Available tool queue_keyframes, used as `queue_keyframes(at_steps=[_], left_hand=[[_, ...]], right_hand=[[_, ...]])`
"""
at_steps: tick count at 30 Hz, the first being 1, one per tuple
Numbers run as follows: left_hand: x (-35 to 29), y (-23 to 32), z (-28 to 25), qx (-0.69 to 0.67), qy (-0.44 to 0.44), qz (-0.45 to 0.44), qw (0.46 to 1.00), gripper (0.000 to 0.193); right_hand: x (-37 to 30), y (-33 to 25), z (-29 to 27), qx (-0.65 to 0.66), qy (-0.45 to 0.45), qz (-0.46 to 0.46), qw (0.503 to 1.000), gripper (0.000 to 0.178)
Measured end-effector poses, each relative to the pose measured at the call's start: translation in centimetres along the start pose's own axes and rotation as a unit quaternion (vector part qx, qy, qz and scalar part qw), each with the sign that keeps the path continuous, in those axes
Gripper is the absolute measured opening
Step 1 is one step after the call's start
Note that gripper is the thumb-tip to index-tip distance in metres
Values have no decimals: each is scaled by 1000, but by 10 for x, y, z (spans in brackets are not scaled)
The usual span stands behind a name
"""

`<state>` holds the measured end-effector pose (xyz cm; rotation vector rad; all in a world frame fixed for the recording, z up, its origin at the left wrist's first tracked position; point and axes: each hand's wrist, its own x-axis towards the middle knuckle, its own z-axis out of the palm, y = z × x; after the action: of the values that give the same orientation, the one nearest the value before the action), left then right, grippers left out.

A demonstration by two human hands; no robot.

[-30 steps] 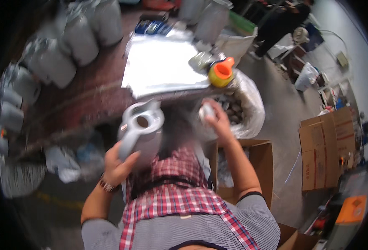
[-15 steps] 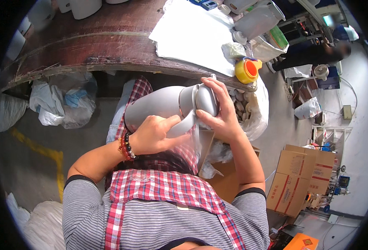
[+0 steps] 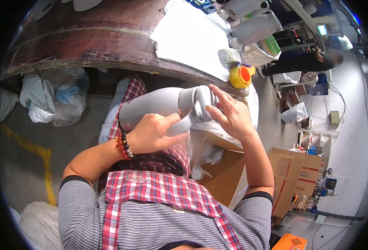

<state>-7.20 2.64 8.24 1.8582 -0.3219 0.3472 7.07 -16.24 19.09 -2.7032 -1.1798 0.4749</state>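
Observation:
A grey insulated jug (image 3: pixel 144 107) lies on its side across my lap, its top end toward the right. My left hand (image 3: pixel 150 132) is closed round the jug's curved handle (image 3: pixel 179 126), with fingers reaching through the loop. At the top end, my right hand (image 3: pixel 237 118) has thumb and fingers curved about the lid (image 3: pixel 204 102). Its fingertips touch the lid's edge; the palm side and what lies behind the fingers are partly hidden. A red checked apron (image 3: pixel 159 187) covers my front and legs beneath the jug.
Ahead stands a worn reddish table (image 3: pixel 109 41) with white sheets (image 3: pixel 194 37), a yellow tape roll (image 3: pixel 240 76) and more grey jugs (image 3: pixel 256 29). An open cardboard box (image 3: pixel 223 171) is beside my right leg. A plastic bag (image 3: pixel 73 100) hangs under the table. Another person (image 3: pixel 296 63) stands far right.
My right hand has moved from wrapping over the lid to holding its end with spread fingertips. The left hand keeps the handle. The whole view has shifted slightly.

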Motion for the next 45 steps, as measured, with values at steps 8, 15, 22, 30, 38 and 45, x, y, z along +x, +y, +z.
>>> queue_keyframes(at_steps=[8, 15, 22, 30, 38, 45], left_hand=[[-1, 1, -9, -5, -16, -19, 1000, 29], [-6, 7, -17, -40, -57, -37, 997, 27], [-3, -1, -47, -136, -88, -51, 986, 31], [6, -15, -65, -290, -271, -147, 906, 31], [17, 1, -36, -253, -47, -175, 950, 40], [47, 5, -81, -368, 95, -261, 887, 43]], right_hand=[[-36, -36, -28, 462, -219, -119, 851, 60], [-2, -3, -15, -162, 29, -225, 960, 73], [-22, 1, -18, -204, -52, -272, 939, 75], [-3, -37, -27, -261, 108, -510, 812, 54], [61, -12, -4, -63, 131, -301, 942, 44], [147, 81, 0, 288, 170, -120, 935, 27]])
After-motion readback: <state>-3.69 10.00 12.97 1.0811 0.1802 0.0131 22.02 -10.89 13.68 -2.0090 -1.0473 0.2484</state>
